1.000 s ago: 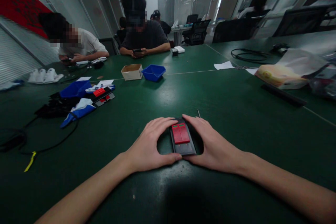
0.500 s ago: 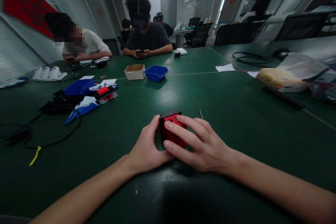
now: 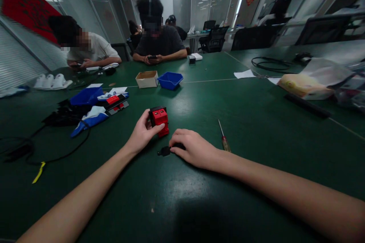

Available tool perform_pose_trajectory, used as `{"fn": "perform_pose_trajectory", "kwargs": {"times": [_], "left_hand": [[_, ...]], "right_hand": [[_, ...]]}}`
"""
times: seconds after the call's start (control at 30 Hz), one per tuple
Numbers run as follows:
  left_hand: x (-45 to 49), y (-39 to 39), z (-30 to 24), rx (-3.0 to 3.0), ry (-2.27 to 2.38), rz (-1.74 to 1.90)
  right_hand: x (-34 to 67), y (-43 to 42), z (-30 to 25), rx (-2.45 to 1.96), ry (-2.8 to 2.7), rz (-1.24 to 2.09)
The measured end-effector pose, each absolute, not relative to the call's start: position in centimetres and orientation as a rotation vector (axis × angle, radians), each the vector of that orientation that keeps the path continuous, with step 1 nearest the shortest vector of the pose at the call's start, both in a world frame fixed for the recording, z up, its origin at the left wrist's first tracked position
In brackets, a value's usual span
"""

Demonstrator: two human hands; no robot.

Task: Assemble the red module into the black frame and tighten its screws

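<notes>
My left hand is closed around a red and black block-shaped device, standing upright on the green table. My right hand lies just right of it, fingers curled over a small black part that sticks out to the left on the table. A screwdriver with a brownish handle lies to the right of my right hand, untouched.
A cardboard box and a blue bin stand further back. At left lie another blue bin, gloves, a red and black device and black cables. Two people sit at the far edge with phones. Bags lie at right.
The device went from lying flat under both hands to standing upright, shifted left and away in my left hand. My right hand left it and came down on a small black part. The screwdriver became visible.
</notes>
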State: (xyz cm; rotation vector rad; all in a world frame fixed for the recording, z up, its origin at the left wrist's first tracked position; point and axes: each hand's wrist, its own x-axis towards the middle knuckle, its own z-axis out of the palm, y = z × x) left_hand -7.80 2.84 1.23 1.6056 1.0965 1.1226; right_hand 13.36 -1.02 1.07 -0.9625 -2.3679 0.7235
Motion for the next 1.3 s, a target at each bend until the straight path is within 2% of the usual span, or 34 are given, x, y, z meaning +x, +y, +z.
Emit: {"fn": "perform_pose_trajectory", "kwargs": {"times": [0.33, 0.6, 1.3], "left_hand": [[-3.2, 0.7, 1.2, 1.858, 0.853, 0.790], [-3.1, 0.1, 1.5, 2.016, 0.926, 0.698], [-2.9, 0.1, 1.4, 1.978, 0.923, 0.718]], "right_hand": [[20.6, -3.0, 2.6, -1.058, -1.751, 1.281], [20.0, -3.6, 0.7, -1.025, -1.604, 1.281], [20.2, -3.6, 0.6, -1.076, -1.627, 1.259]]}}
